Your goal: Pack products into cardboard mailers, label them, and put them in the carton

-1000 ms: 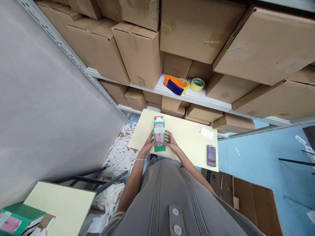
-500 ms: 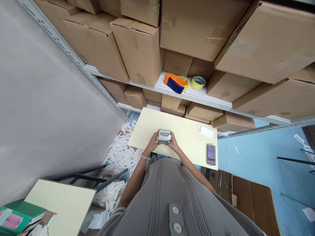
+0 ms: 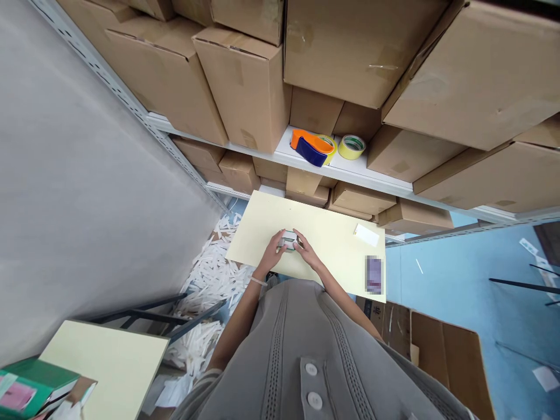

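Note:
A small green and white carton stands on end on the pale yellow table, so only its white top end shows. My left hand is wrapped round its left side and my right hand grips its right side, fingers curled over the top. Both hands rest close together near the table's front edge.
A white slip and a blurred dark object lie at the table's right. An orange tape dispenser and tape roll sit on the shelf among cardboard boxes. White paper strips litter the floor left. Green cartons sit on a second table bottom left.
The carton, earlier held flat with its pink and green face up, has been tipped on end; my fingers have closed further over its top.

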`<state>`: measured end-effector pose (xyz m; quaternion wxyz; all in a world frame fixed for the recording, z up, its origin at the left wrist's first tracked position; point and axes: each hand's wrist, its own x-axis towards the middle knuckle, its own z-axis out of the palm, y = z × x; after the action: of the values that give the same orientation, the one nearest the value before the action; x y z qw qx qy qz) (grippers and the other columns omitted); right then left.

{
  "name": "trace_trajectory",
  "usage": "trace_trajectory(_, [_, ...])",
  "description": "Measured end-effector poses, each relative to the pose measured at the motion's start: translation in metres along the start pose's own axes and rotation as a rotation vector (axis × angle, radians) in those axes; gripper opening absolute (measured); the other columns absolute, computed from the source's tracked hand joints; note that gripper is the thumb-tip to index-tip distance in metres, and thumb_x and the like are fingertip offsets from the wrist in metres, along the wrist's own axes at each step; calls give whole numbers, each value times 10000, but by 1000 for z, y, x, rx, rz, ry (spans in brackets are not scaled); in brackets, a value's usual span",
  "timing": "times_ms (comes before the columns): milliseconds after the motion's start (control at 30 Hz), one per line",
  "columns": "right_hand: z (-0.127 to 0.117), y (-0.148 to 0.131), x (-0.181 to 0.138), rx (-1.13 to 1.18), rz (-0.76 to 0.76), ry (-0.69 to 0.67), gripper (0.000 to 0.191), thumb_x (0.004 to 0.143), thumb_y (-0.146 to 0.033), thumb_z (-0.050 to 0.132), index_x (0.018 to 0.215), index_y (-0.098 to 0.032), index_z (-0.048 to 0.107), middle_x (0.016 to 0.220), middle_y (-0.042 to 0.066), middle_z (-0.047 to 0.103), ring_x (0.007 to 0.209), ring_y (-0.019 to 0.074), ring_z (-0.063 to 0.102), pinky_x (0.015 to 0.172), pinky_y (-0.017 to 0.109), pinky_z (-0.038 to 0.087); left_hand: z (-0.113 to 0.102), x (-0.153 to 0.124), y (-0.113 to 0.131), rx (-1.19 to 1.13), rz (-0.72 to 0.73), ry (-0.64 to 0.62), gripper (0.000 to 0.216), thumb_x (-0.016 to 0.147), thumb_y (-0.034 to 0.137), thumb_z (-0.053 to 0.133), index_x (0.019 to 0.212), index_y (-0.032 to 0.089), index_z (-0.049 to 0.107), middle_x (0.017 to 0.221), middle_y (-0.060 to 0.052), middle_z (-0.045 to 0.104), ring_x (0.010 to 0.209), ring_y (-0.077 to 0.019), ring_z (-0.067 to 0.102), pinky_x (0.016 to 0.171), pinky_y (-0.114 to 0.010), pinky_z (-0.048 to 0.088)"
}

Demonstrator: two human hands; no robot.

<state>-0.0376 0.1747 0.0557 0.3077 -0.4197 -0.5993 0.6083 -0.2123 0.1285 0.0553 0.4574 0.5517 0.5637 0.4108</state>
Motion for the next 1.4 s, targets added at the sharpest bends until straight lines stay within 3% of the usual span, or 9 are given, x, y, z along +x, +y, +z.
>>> trace_trajectory(267, [-1, 3, 6, -8, -32, 92, 554, 825, -529, 560, 1327, -300, 508, 1367, 76, 462, 1259, 248, 433, 1049, 428, 377, 2, 4, 0, 183, -24, 13, 533, 925, 427, 441, 1438, 297, 382, 1524, -65, 320, 1401, -248, 309, 1111, -407, 335])
trace_trajectory(433, [-4, -1, 8, 22, 62, 113, 560, 736, -488, 667, 1250, -302, 545, 1310, 69, 479, 1176, 239, 498, 941, 404, 474, 5, 1, 5, 193, -40, 25, 529, 925, 354, 437, 1445, 289, 372, 1526, -61, 314, 1400, -234, 311, 1111, -386, 333])
trace_trajectory(600, [-5, -3, 13, 34, 118, 133, 537, 650, -458, 744, 1127, -260, 596, 1226, 75, 521, 1120, 242, 527, 908, 406, 492, 4, -2, 6, 208, -43, 14, 535, 924, 324, 431, 1453, 291, 356, 1533, -51, 305, 1414, -228, 286, 1117, -384, 322])
trace_trajectory(967, [-13, -3, 3, 160, 169, -22, 570, 763, -511, 645, 1284, -308, 537, 1404, 58, 431, 1164, 216, 506, 879, 355, 521, 4, -7, 3, 279, -94, -4, 562, 934, 411, 430, 1474, 331, 298, 1554, -28, 280, 1410, -234, 302, 1091, -394, 354])
trace_trajectory(1233, [-1, -4, 7, 87, 240, 154, 443, 706, -395, 689, 1123, -278, 595, 1243, 50, 555, 1000, 196, 586, 738, 310, 553, 3, -10, 7, 277, -127, -32, 564, 933, 446, 424, 1474, 353, 290, 1571, -6, 238, 1405, -247, 312, 1070, -383, 373])
trace_trajectory(1400, [4, -6, 11, 93, 336, 206, 454, 710, -381, 687, 1135, -268, 575, 1251, 61, 550, 932, 179, 616, 724, 324, 563, 5, -6, 2, 189, -95, 55, 479, 964, 404, 348, 1437, 332, 380, 1502, -11, 381, 1357, -215, 390, 1086, -376, 357])
